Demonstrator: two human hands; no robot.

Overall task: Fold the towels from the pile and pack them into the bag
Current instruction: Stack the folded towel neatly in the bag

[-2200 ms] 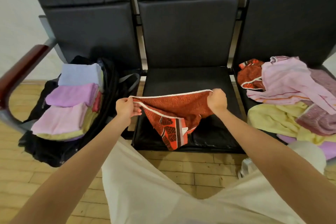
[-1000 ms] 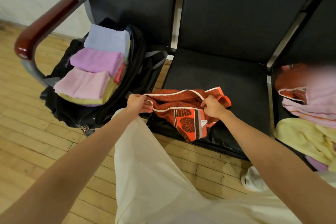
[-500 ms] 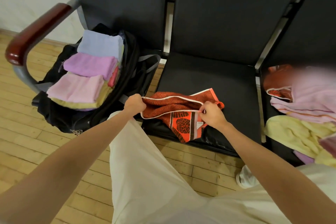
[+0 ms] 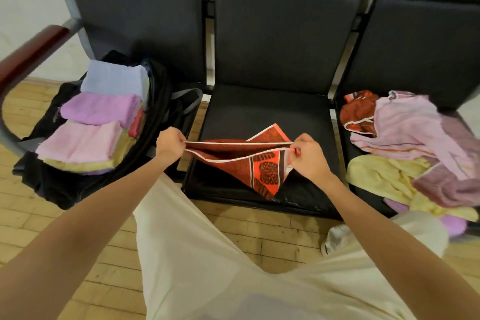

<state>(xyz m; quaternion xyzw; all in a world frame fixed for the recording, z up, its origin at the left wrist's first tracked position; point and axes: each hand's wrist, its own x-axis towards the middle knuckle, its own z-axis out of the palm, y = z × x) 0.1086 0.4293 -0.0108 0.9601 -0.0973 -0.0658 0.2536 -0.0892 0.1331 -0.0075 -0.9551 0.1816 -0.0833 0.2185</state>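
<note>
— Where is the red towel [image 4: 255, 163] held?

— It is stretched over the middle seat [image 4: 262, 114]. One end of its white-edged hem is pinched by the left hand [image 4: 170, 143], the other by the right hand [image 4: 307, 157]; both hands are clamped on it, fingers curled, and its patterned corner is draped on the cushion.

— And the rest?

— Folded towels [image 4: 96, 125] are stacked in the black bag [image 4: 161, 101] on the left seat. A loose pile [image 4: 415, 148] is heaped on the right seat.
</note>
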